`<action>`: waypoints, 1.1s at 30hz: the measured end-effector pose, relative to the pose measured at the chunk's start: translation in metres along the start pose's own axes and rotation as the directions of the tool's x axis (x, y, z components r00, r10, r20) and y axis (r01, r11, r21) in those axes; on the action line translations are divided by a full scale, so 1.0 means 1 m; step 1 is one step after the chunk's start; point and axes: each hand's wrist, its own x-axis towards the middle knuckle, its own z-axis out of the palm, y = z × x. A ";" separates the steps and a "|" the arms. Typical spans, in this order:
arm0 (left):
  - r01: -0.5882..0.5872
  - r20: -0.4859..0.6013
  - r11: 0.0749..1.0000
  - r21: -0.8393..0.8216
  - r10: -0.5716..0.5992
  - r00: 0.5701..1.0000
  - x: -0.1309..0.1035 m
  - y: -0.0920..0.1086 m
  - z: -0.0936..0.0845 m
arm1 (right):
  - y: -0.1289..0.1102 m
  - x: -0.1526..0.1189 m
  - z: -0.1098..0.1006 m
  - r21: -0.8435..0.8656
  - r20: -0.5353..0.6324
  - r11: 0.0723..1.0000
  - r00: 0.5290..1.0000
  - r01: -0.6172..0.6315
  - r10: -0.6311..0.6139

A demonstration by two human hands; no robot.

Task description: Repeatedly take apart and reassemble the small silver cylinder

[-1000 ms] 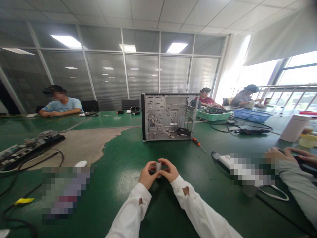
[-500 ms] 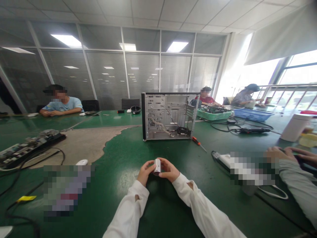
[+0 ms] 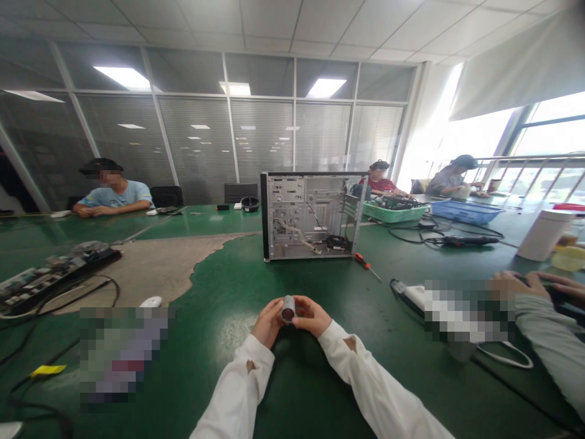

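A small silver-grey cylinder [image 3: 288,303] is held just above the green table, its round end turned toward me and showing a dark reddish inside. My left hand [image 3: 267,323] grips it from the left with closed fingers. On the other side, my right hand [image 3: 312,316] pinches it between thumb and fingers. What the cylinder is exactly, I cannot make out. Beyond my hands stands an open computer case [image 3: 313,216], its inner metal frame and loose cables exposed. An orange-handled screwdriver [image 3: 362,261] lies by the case's lower right corner.
At left lie a power strip [image 3: 59,277] with cables and a white mouse [image 3: 151,302]. A green basket [image 3: 397,211] and a blue basket [image 3: 468,212] stand behind right. A white cup [image 3: 542,235] and another person's hands [image 3: 521,285] are at right. More people sit around the table.
The cylinder has turned between my hands, so its open end faces me more and its side looks greyer. My left fingers have shifted slightly around it.
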 end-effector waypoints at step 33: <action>-0.006 0.050 0.979 0.204 -0.005 0.999 0.001 -0.007 0.003 | -0.024 -0.006 0.013 0.204 -0.140 0.939 0.941 -0.278 0.309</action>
